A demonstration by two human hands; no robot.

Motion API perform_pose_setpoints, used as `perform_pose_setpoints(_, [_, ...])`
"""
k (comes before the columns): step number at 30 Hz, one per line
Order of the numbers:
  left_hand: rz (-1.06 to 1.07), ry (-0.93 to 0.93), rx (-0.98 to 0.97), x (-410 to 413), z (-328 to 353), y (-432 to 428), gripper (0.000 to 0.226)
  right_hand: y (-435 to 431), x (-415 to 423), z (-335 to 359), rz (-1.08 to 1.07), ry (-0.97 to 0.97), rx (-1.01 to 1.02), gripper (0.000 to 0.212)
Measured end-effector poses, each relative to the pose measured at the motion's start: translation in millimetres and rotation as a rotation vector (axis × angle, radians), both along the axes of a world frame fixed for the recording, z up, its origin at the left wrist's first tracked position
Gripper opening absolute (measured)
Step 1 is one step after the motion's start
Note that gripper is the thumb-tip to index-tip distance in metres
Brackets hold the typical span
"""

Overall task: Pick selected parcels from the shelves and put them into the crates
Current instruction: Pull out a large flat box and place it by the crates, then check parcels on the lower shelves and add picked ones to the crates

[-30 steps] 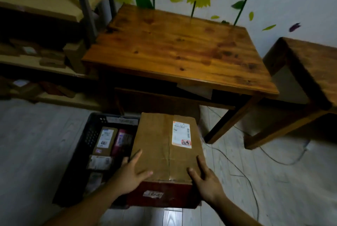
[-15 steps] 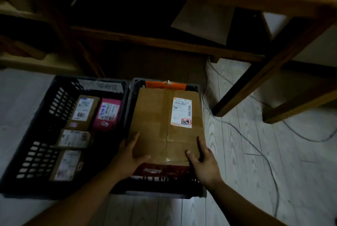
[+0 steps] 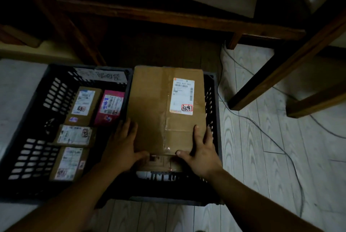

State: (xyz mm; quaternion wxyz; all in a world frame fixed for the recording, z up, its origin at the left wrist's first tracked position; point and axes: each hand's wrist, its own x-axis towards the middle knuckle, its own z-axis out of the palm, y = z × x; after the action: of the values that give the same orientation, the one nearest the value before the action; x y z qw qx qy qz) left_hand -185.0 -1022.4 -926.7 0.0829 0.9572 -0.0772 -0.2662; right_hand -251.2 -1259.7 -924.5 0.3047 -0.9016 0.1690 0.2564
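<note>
2 hands hold 1 big brown cardboard parcel (image 3: 166,108) with a white label, seen from the head camera, the only view. The left hand (image 3: 121,147) grips the near left corner, with its fingers (image 3: 129,127) laid up the side and its thumb along the near edge. The right hand (image 3: 202,153) grips the near right corner, with its thumb on the near edge, 1 finger on top and the others down the side.

The parcel is over the right black plastic crate (image 3: 213,100), not yet down inside. Its far end lies on or over the far rim; I cannot tell which. A darker parcel with a small label (image 3: 159,162) lies under its near end.

The big parcel is almost as wide as the crate, so I think it could catch on the rim and sit tilted. The right fingers are between the parcel and the crate wall, so they could get squashed as it goes down. If the hands let go too soon, it could bang onto the darker parcel below. The left black plastic crate (image 3: 56,91), just beside, holds 4 small parcels (image 3: 74,135).
</note>
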Motion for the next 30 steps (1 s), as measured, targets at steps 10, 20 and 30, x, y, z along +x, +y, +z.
perform_pose_setpoints(10, [0.027, 0.209, 0.018, 31, 110, 17, 0.095, -6, 37, 97, 0.223, 0.246, -0.148, 0.1])
perform_pose_setpoints(20, [0.177, 0.188, -0.116, -29, 331, 115, 0.088, 127, 10, 352, 0.376, 0.163, -0.071, 0.081])
perform_pose_setpoints(30, [0.224, -0.029, -0.145, -39, 511, 312, 0.085, 316, 49, 497, 0.53, -0.042, -0.16, 0.079])
